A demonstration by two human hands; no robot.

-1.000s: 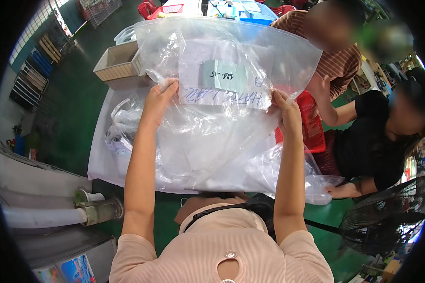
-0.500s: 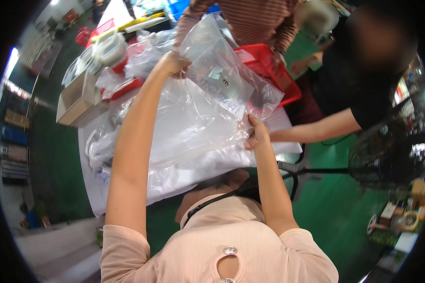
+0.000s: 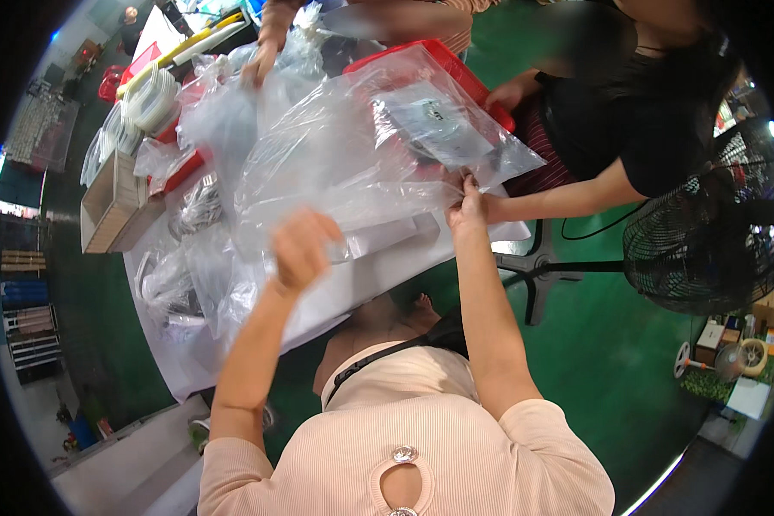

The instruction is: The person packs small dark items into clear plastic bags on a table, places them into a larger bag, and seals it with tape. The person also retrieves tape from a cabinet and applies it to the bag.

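Note:
A large clear plastic bag [image 3: 318,155] spreads over the white-covered table, with a paper slip [image 3: 430,110] showing through its far right part. My right hand [image 3: 467,206] pinches the bag's near right edge. A co-worker's forearm reaches in from the right, and their hand is hidden behind mine. My left hand [image 3: 304,249] is over the near side of the bag, its fingers smeared by motion; whether they grip the film cannot be made out. Beside it on the left lie filled clear bags [image 3: 199,206] holding metallic-looking pieces.
A red crate [image 3: 439,53] stands on the far side, with a person in black [image 3: 654,112] to its right. Another person's hand [image 3: 262,64] is among the bags at the far left. A wooden box [image 3: 112,202] sits on the left edge; a black fan [image 3: 688,249] stands right.
My left hand has left the bag's far left corner and come down toward me. The bag now lies lower and flatter across the table. My right hand keeps its pinch, slightly farther away.

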